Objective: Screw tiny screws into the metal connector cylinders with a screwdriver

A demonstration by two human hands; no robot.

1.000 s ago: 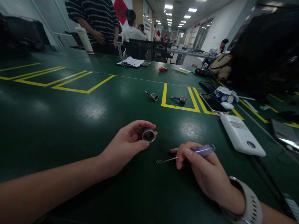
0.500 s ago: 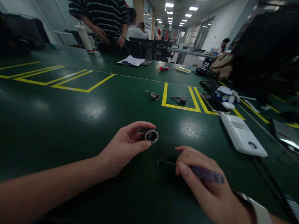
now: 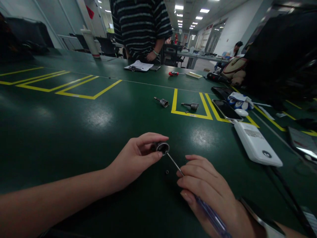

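My left hand (image 3: pixel 138 155) pinches a dark cup-shaped metal piece (image 3: pixel 162 144) between thumb and fingers, its open mouth tilted toward me and to the right. My right hand (image 3: pixel 210 185) is closed around a screwdriver (image 3: pixel 210 215) with a clear purple handle. Its thin shaft points up and left, and the tip is at the lower rim of the cup's mouth. Whether a small part sits on the tip is too small to tell. One small dark nut-like ring (image 3: pixel 167 172) lies on the green table (image 3: pixel 119 211) below the cup.
Two cup-shaped metal pieces with stems lie farther back, one (image 3: pixel 163 102) beside a yellow taped box and one (image 3: pixel 193 106) inside it. To the right are a phone (image 3: pixel 227 109), a white power bank (image 3: pixel 257 143) and gloves (image 3: pixel 240 100). A person (image 3: pixel 142 33) stands across the table.
My right hand has brought the screwdriver tip up from the table to the cup's mouth. One of two small rings by the tip no longer shows on the table. The person opposite moved right.
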